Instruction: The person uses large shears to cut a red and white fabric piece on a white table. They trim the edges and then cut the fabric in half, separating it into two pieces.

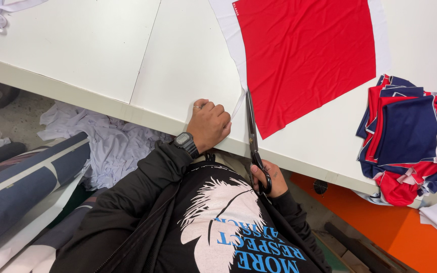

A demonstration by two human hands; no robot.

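Your right hand point(269, 179) has fingers through the scissors point(253, 136) handles, blades along the red cloth point(304, 55) left edge on the table point(102, 50), w/ left hand point(209, 124) pinching the cut white strip point(237, 103), probably to keep it taut.

Bright even overhead light, soft shadows, sharp focus.
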